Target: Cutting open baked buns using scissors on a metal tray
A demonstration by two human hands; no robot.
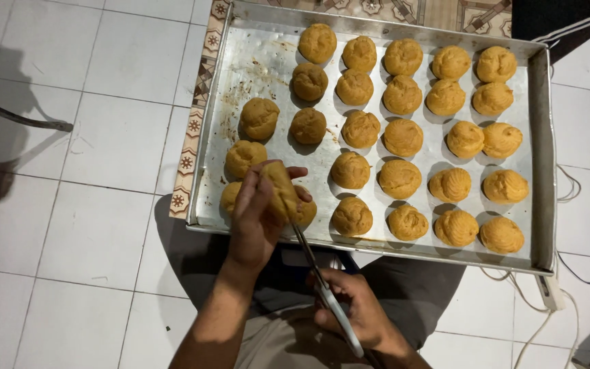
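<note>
Head view: the left hand [257, 215] is closed around one puff [281, 191], lifted just above the near left corner of the tray [544, 171], thumb over the top and fingers wrapped behind. The right hand [356, 314] is clenched on the handles of the scissors [322, 287], low over the lap, and the thin blades run up to the underside of the held puff; whether the tips are inside the shell or only touching it cannot be told, since the left fingers cover that spot.

The puff looks light and hollow, with a dry, crisp, cracked shell, so it would likely dent or crumble under a hard squeeze. It seems best cradled around its rounded sides with a loose grip, leaving one side bare for the blades. The scissors are stiff metal and look secure by their handles.

The remaining puffs [404, 137] lie in rough rows across the tray, thickest toward its far right corner, while the far left part shows bare, stained metal. Two puffs at the near left edge sit partly behind the left hand. The scissor handles are mostly buried in the right palm, so how far the blades are parted is unclear. A white cable [548, 294] trails on the tiled floor [90, 137] past the tray's near right corner, its end cut off by the frame. The right wrist also leaves the bottom edge.
</note>
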